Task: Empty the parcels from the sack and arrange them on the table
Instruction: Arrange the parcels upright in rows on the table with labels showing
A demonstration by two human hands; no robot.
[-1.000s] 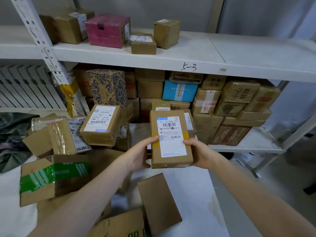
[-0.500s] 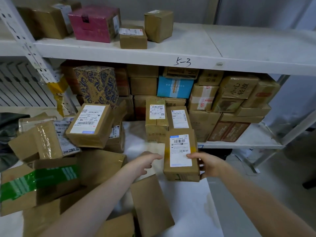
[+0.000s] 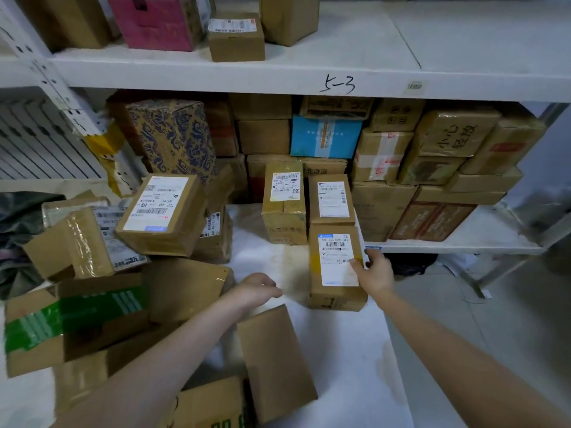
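A brown labelled parcel (image 3: 335,267) sits on the white table (image 3: 340,350), right behind it two more labelled parcels (image 3: 284,202) (image 3: 332,199) stand side by side. My right hand (image 3: 374,271) holds the near parcel's right edge, thumb on its label. My left hand (image 3: 258,288) hovers free over the table to the left of that parcel, fingers loosely bent, holding nothing. A heap of brown parcels (image 3: 157,214) covers the table's left side. The dark sack (image 3: 15,242) lies crumpled at the far left.
A green-taped carton (image 3: 71,322) and a plain flat box (image 3: 275,359) lie near me. White shelving (image 3: 309,72) behind the table holds several stacked cartons, a blue box (image 3: 324,137) and a pink box (image 3: 154,23). The table's right edge drops to grey floor (image 3: 494,319).
The parcel held up in both hands came down onto the table in front of the two standing parcels. My left hand let go of it and drew back left.
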